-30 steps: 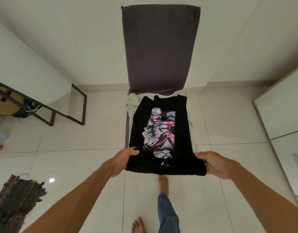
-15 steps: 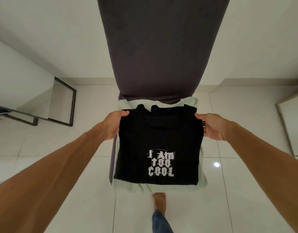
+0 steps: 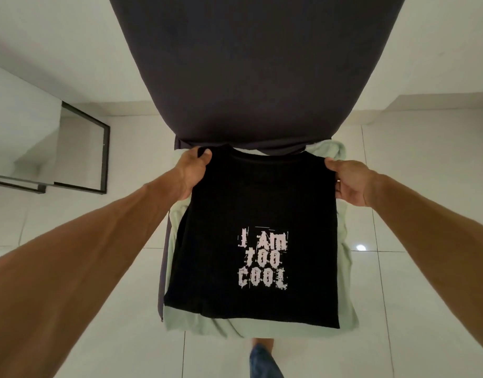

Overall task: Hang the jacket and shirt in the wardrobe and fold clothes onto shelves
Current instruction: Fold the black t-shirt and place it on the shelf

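Black T-shirt (image 3: 251,203) is folded to a rectangle, white "I AM TOO COOL" print facing up, lying flat on a pale green garment (image 3: 346,282) spread over the chair seat. Green cloth sticks out past the shirt on the left, right and near edges. Left hand (image 3: 192,170) pinches the shirt's far-left corner: thumb on top of the fabric, the other fingers tucked under and out of sight. Right hand (image 3: 349,184) does the same at the far-right corner, thumb on the top edge, fingers curled round the side. Both grips are closed on the cloth and both arms are stretched forward. The collar end sits right at the base of the dark grey chair back (image 3: 248,64). White tiled floor (image 3: 426,296) all round. Black-framed panel (image 3: 105,159) leans against the wall at left. A bare foot and denim leg (image 3: 263,361) show below the seat's near edge.
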